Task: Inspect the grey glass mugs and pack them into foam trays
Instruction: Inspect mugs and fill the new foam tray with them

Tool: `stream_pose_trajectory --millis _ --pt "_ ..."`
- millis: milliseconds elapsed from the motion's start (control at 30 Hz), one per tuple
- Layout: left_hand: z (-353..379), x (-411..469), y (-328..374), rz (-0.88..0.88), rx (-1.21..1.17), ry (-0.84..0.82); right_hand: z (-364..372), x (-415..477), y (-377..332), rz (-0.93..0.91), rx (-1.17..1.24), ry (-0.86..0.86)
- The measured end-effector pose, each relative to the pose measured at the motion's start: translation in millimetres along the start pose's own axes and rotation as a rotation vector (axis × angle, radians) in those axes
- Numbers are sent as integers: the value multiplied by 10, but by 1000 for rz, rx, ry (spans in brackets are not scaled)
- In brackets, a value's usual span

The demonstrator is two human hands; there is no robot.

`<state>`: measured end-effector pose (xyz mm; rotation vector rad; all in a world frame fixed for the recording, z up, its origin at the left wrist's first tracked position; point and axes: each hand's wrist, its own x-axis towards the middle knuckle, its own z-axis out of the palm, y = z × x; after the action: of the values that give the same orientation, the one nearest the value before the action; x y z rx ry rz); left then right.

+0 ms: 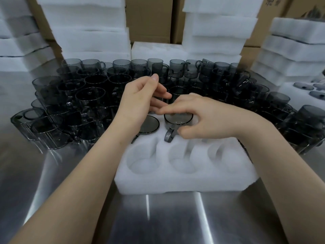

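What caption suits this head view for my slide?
Right hand grips a grey glass mug in the foam tray; left hand hovers open.

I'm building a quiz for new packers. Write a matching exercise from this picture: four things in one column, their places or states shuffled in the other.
1. foam tray
2. seated mug
3. left hand
4. cardboard boxes

A. open, holding nothing
B. at the back, behind white foam stacks
C. on the steel table, near pockets empty
D. in a far pocket, under the right hand

Pairs: 1-C, 2-D, 3-A, 4-B.
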<state>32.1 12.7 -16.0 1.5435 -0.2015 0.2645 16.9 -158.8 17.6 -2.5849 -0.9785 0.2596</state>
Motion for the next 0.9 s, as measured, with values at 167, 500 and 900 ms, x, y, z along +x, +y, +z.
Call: stream_pose_trajectory --millis 167,500,900 --pt "1 5 -2 -1 33 4 78 19 26 129 -14 -219" --pt "-1 33 -51 20 98 14 189 61 -17 281 -230 -276" --pt "40 30 -109 29 406 -56 -25 -85 190 277 226 430"
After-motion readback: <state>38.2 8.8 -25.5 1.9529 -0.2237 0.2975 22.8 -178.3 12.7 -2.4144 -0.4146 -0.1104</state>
